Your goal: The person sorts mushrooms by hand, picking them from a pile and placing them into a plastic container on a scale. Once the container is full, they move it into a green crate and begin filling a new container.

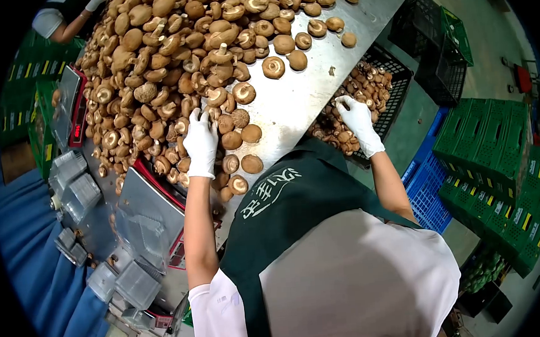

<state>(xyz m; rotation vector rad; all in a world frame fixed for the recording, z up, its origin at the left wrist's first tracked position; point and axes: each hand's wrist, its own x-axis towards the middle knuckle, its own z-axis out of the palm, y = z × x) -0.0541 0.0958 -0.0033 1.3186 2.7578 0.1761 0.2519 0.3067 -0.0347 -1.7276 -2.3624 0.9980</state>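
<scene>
A large heap of brown shiitake mushrooms (148, 65) covers much of the metal table (313, 68). My left hand (201, 143), in a white glove, rests at the heap's near edge, its fingers apart and touching mushrooms. Beside it lie several loose shiitake caps (251, 133). To the right, my right hand (359, 124), also gloved, hangs over a black crate (403, 82) with smaller shiitake mushrooms (369, 87) in it. Its fingers are loosely bent and slightly apart, with nothing visible between them.
Red-edged scales (155, 190) and clear plastic trays (142, 236) sit left of me. Green crates (482, 139) are stacked at right, near a blue crate (427, 191). Another black crate (442, 71) stands beyond. A co-worker's arm (73, 26) shows at the upper left.
</scene>
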